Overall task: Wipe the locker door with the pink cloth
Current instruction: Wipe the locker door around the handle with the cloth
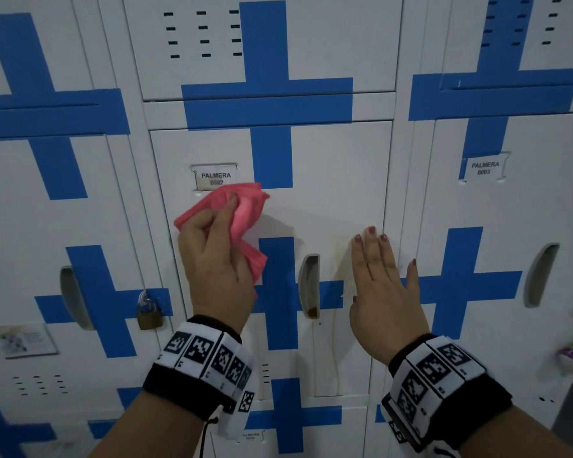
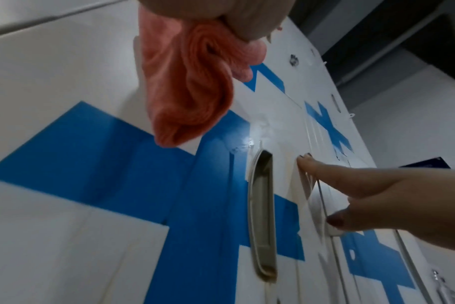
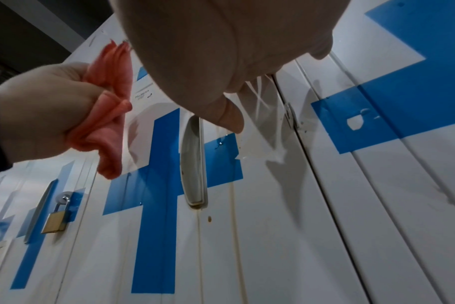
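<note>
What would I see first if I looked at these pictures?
The bright pink cloth bunched in the left hand, held up just under the name label on the middle locker door. Next, the big blue crosses across all the white lockers. The right hand rests flat on that door's right edge, and a brass padlock hangs on the locker to the left.

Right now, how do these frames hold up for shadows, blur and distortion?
Head view: sharp centre, soft right edge, pink cloth shadowing the locker door. Left wrist view: left hand blurred at top, lockers steeply skewed. Right wrist view: right hand fills the top, shadow on the door.
</note>
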